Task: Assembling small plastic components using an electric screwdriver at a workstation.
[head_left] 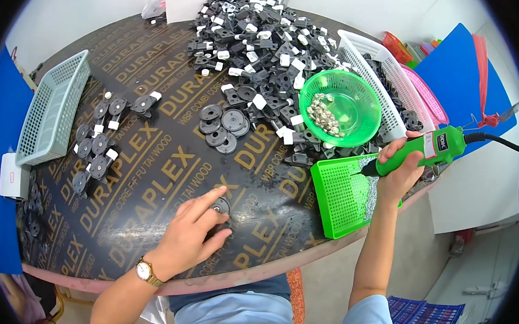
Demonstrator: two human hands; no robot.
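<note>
In my right hand (399, 164) is a green electric screwdriver (417, 154), fingers wrapped round its body. Its thin bit points left, above a shallow green basket (322, 204) that has small silvery pieces along its right side. My left hand (193, 226) is low over the table on a black round part (222, 205). The index finger stretches past that part, while the middle finger and thumb lie about it. My fingers partly cover it. Just beyond are several loose black discs (216, 137), some overlapping.
A big heap of black parts with white pieces (248, 48) covers the back. Before it stands a round green basket (359, 88) holding small metal pieces. Joined black assemblies (100, 144) lie left, beside a pale green basket (57, 111). A white basket (361, 46) stands back right. The screwdriver's cord (498, 141) runs right.
</note>
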